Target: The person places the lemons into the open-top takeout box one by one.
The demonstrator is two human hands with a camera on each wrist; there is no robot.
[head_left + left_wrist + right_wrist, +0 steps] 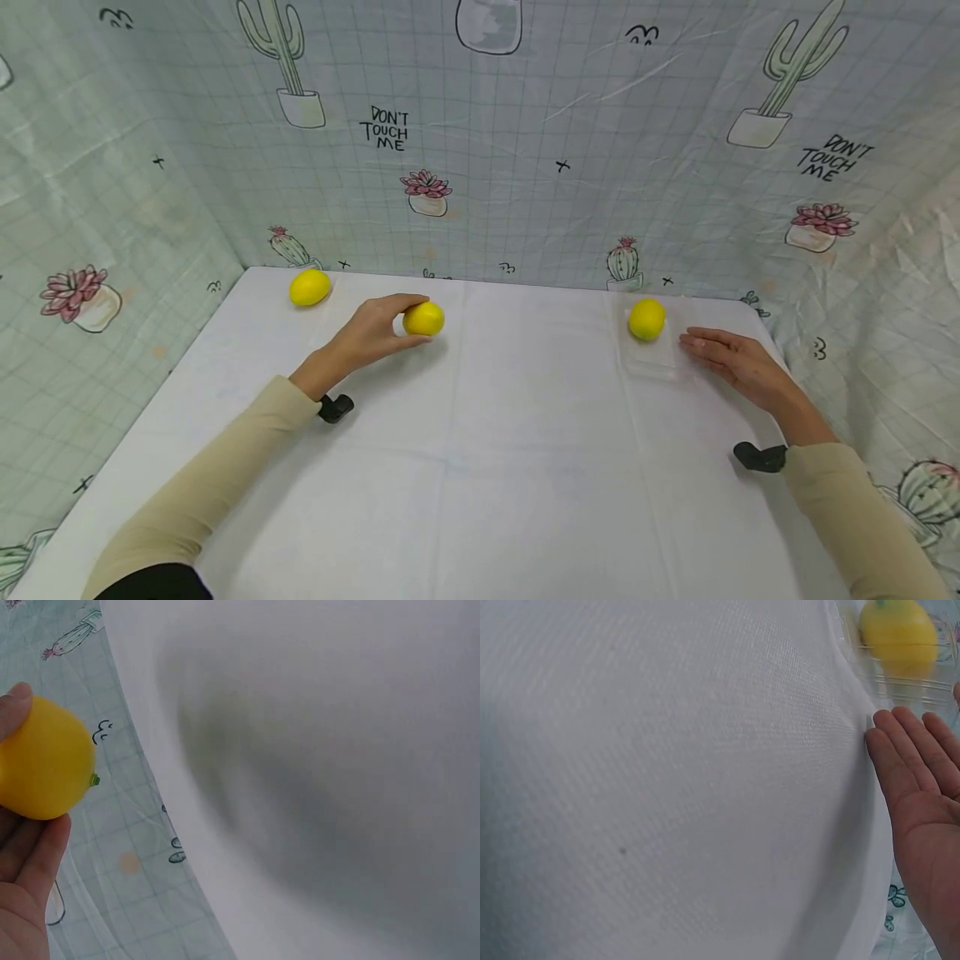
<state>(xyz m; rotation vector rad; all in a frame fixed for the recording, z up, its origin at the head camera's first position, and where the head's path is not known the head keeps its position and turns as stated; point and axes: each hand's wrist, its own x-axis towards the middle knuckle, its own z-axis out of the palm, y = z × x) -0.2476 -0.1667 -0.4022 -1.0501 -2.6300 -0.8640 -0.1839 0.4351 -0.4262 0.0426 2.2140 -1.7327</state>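
Well to the left of the clear container [651, 365], the person's left hand [373, 333] pinches a yellow lemon [424, 318] between thumb and fingers, seemingly just off the white table [525, 483]. A second lemon [647, 320] sits inside the container; a third [309, 287] lies farthest left of it. The right hand [738, 367] rests at the container's right side, fingers straight and together; whether they touch it, I can't tell. The held lemon looks smooth and round, so a loose pinch could let it slip and roll away. The container looks light, and a nudge might slide it.
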